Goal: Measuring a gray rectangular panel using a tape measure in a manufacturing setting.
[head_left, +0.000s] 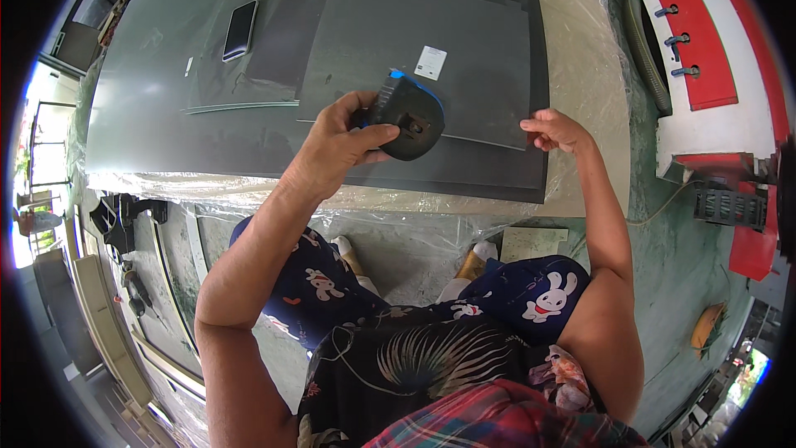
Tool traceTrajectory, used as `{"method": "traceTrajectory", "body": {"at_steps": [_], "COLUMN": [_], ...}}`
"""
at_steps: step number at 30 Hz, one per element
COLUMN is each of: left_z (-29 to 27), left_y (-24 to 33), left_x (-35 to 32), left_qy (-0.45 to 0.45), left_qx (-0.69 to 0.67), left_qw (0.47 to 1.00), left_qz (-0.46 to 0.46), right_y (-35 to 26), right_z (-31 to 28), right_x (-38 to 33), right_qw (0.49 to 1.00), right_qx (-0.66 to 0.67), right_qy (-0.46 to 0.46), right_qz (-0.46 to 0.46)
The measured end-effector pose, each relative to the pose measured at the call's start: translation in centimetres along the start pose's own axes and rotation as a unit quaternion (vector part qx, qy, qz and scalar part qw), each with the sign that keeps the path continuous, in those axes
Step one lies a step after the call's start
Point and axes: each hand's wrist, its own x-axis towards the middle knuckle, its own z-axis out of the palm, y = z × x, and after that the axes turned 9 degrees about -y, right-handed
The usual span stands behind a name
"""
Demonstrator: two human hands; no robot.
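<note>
A black tape measure [412, 126] with blue trim sits in my left hand [336, 139], thumb across its side and fingers wrapped behind it. No drawn-out blade shows. Beneath it lies a thin dark grey panel [373, 41] with a small white label [430, 63] on top. At that panel's right edge, near its front corner, my right hand [554, 131] pinches with thumb and forefinger, the other fingers curled in. Further dark sheets [282, 25] lie under and beside the panel on the stack.
A smartphone [240, 31] rests on the sheets at the back left. Clear plastic film [290, 199] hangs along the stack's front edge. A red and white machine [705, 50] with a row of handles stands right. Power tools [124, 220] and long strips are on the left floor.
</note>
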Motion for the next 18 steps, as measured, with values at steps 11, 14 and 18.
{"method": "traceTrajectory", "body": {"at_steps": [11, 14, 18], "left_z": [0.6, 1.1, 1.0], "left_y": [-0.3, -0.3, -0.4], "left_x": [0.2, 0.6, 0.5], "left_qy": [-0.038, -0.053, -0.051], "left_qx": [0.013, 0.007, -0.009], "left_qw": [0.999, 0.999, 0.999], "left_qz": [-0.012, -0.008, -0.01], "right_y": [3.6, 3.0, 2.3], "right_z": [1.1, 2.4, 3.8], "right_x": [-1.4, -1.0, 0.1], "right_qw": [0.989, 0.985, 0.97], "right_qx": [0.148, 0.172, 0.217], "right_qy": [-0.029, 0.027, 0.1], "right_qz": [0.002, -0.016, -0.036]}}
